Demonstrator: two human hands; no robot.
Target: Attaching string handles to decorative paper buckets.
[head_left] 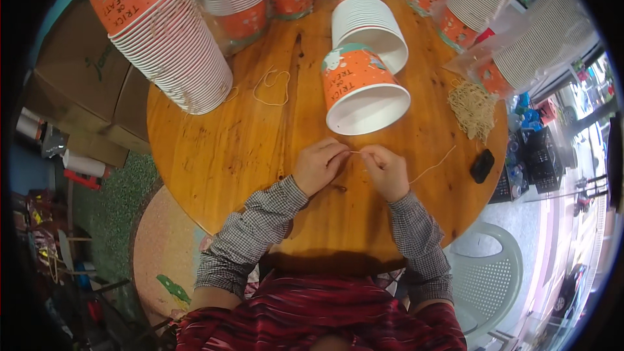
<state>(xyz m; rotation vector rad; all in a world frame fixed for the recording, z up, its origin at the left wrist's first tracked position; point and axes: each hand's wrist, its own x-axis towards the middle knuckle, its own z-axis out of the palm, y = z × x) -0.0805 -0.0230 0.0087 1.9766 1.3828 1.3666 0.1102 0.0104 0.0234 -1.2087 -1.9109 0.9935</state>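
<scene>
Over the near half of the wooden table, my left hand [318, 165] and my right hand [386, 172] are both closed in a pinch on one thin beige string [355, 151]. A short taut piece spans the gap between them. The string's loose tail runs out from beneath my right hand to the right across the tabletop. Just beyond my hands an orange paper bucket [356, 81] with a white rim lies on its side, its mouth toward me. Behind it lies a short stack of white paper buckets [368, 23], also tipped over.
A tall stack of paper buckets [172, 45] stands at the left of the round table [214, 175]. More bagged stacks [520, 39] line the far side. A string loop [272, 88] lies left of centre. A tangled string pile [473, 109] and a black object [481, 166] lie right.
</scene>
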